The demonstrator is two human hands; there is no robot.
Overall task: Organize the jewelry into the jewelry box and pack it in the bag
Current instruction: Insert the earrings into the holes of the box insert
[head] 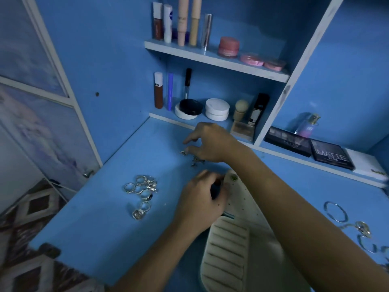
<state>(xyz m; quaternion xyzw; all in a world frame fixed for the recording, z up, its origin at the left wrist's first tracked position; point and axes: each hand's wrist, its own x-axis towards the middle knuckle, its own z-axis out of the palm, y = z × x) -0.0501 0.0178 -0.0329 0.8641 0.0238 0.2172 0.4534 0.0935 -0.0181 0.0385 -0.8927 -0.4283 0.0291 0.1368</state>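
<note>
An open cream jewelry box [228,251] with ribbed ring slots lies on the blue desk [94,234] at the bottom centre. Its pale lid [242,199] has small holes for earrings. My left hand [202,203] grips the lid's upper left edge. My right hand [210,144] reaches across above it, its fingers curled and pinching a small earring [182,153]. Several small earrings [196,161] lie just under that hand. A cluster of silver rings [142,191] sits to the left. Silver bangles [336,211] and bracelets lie at the right edge.
Shelves behind the desk hold lipstick tubes [181,22], pink jars [229,47], round compacts [217,109] and a sponge. Eyeshadow palettes [331,155] and a perfume bottle [306,126] stand on the right ledge. A patterned rug [31,209] shows beyond the desk's left edge.
</note>
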